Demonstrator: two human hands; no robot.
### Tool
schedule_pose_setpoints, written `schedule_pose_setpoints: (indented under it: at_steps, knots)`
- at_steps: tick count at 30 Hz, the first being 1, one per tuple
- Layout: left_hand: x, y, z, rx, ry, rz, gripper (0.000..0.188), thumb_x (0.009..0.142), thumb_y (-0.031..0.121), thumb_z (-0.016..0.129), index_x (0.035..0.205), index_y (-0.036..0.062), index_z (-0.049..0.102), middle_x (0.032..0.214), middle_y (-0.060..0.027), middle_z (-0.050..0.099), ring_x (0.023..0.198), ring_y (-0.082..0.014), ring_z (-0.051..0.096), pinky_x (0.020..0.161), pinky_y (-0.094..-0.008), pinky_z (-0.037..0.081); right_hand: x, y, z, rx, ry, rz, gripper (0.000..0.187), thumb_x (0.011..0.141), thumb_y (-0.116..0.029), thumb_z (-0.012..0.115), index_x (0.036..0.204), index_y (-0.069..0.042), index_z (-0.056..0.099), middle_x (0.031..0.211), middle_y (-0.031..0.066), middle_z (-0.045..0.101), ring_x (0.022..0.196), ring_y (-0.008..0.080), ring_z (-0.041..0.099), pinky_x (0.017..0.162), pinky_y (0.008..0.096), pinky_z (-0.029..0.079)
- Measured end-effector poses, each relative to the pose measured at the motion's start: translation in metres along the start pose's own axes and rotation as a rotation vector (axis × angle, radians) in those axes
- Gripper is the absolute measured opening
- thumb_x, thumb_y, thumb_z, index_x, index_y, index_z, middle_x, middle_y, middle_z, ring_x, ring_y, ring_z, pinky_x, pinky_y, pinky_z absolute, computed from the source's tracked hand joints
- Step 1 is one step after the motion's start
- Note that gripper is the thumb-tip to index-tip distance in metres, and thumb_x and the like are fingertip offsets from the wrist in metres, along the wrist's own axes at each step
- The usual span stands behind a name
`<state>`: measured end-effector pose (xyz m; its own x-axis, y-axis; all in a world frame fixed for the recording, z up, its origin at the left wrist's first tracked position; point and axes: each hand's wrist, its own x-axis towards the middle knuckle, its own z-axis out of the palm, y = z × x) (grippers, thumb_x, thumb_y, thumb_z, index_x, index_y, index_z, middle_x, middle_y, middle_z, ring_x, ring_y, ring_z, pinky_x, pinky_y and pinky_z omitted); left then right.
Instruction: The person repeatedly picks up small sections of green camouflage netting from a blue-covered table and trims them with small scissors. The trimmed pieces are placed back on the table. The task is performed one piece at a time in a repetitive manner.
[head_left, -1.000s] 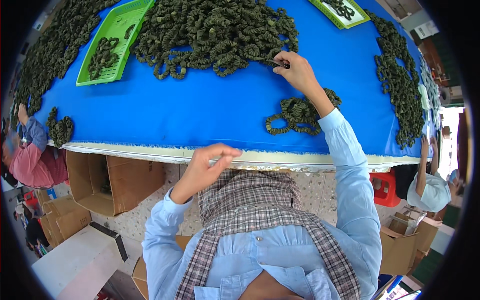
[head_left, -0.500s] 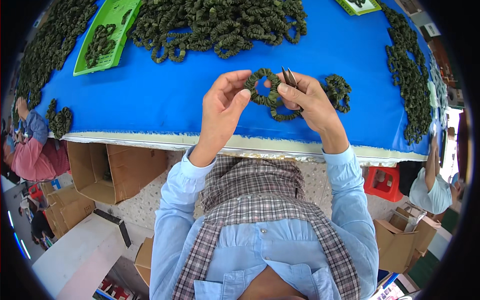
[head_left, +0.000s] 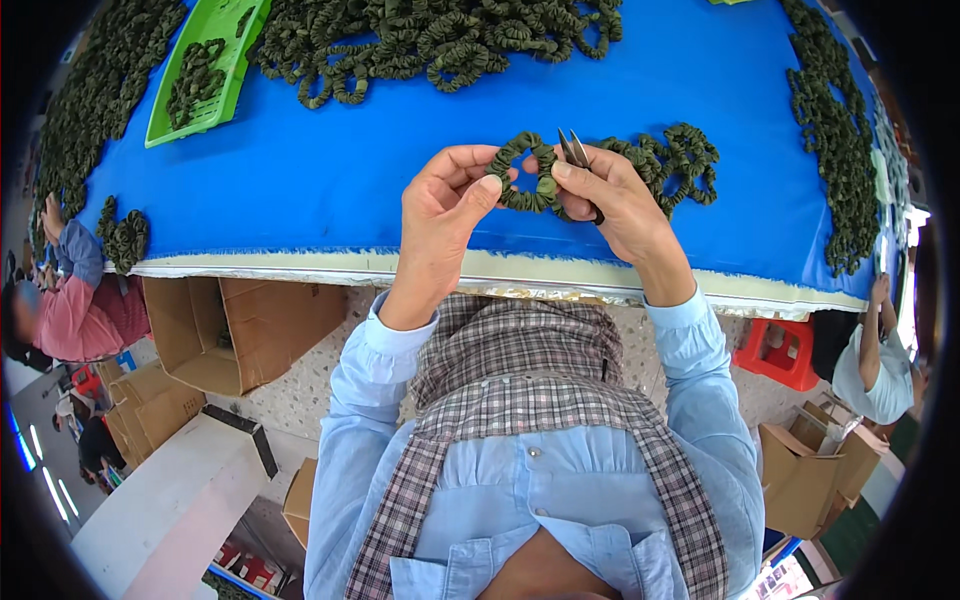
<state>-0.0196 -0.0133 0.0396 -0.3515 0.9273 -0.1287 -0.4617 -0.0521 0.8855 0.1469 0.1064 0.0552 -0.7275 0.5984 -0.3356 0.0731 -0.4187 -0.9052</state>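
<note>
A dark green gathered scrunchie (head_left: 522, 196) is held up as an open ring above the table's front part. My left hand (head_left: 445, 195) pinches its left side between thumb and fingers. The right side is pinched by my right hand (head_left: 615, 195), which also keeps a small pair of scissors (head_left: 574, 150) in its palm, blades pointing up and away. Part of the scissors' handle is hidden by the fingers. Just beyond and to the right of that hand, a few scrunchies (head_left: 690, 160) lie on the blue cloth.
Heaped scrunchies (head_left: 430, 40) cover the far part of the blue-covered table (head_left: 330, 190). A green tray (head_left: 225, 105) holds several at the far left. More heaps line both sides. Cardboard boxes (head_left: 285, 330) and a red stool (head_left: 780, 352) stand below the table edge. Other people sit at left and right.
The second scrunchie below my right hand is no longer seen there; more scrunchies now show beyond that hand. Both hands keep hold of the ring. The view has shifted slightly.
</note>
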Motion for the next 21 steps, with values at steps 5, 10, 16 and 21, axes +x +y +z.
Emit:
schedule_pose_setpoints:
  at_steps: [5, 10, 16, 21]
  knots:
    - [-0.001, -0.001, 0.001, -0.009, 0.001, 0.003, 0.027, 0.093, 0.009, 0.063, 0.117, -0.0021, 0.057, 0.106, -0.0098, 0.065, 0.096, -0.0152, 0.063, 0.086, -0.0292, 0.051, 0.002, 0.008, 0.000, -0.020, -0.018, -0.011, 0.026, 0.093, -0.025, 0.065, 0.106, -0.003, 0.062, 0.073, -0.0040, 0.052, 0.057, 0.0024, 0.035, 0.049, 0.0209, 0.026]
    - [-0.002, 0.002, 0.003, -0.017, 0.011, -0.002, 0.020, 0.093, 0.011, 0.064, 0.109, -0.0004, 0.059, 0.101, -0.0088, 0.066, 0.093, -0.0153, 0.063, 0.085, -0.0292, 0.051, -0.004, 0.000, 0.008, -0.182, 0.027, -0.070, 0.026, 0.094, -0.027, 0.066, 0.104, -0.002, 0.065, 0.075, -0.0047, 0.051, 0.062, 0.0037, 0.039, 0.055, 0.0211, 0.031]
    - [-0.006, 0.003, 0.007, 0.046, -0.020, -0.002, 0.016, 0.094, 0.014, 0.065, 0.103, 0.0011, 0.060, 0.096, -0.0062, 0.065, 0.086, -0.0121, 0.061, 0.078, -0.0257, 0.047, -0.001, -0.006, 0.017, -0.419, 0.075, -0.328, 0.025, 0.093, -0.024, 0.067, 0.100, 0.000, 0.065, 0.086, -0.0013, 0.053, 0.069, 0.0058, 0.043, 0.060, 0.0241, 0.036]
    - [-0.006, 0.004, 0.004, 0.133, -0.091, -0.086, 0.013, 0.094, 0.014, 0.063, 0.098, 0.0013, 0.060, 0.086, -0.0020, 0.062, 0.077, -0.0061, 0.053, 0.067, -0.0213, 0.043, -0.003, 0.000, 0.020, -0.365, 0.105, -0.372, 0.023, 0.093, -0.022, 0.067, 0.095, 0.001, 0.063, 0.086, -0.0008, 0.053, 0.069, 0.0055, 0.043, 0.060, 0.0241, 0.037]
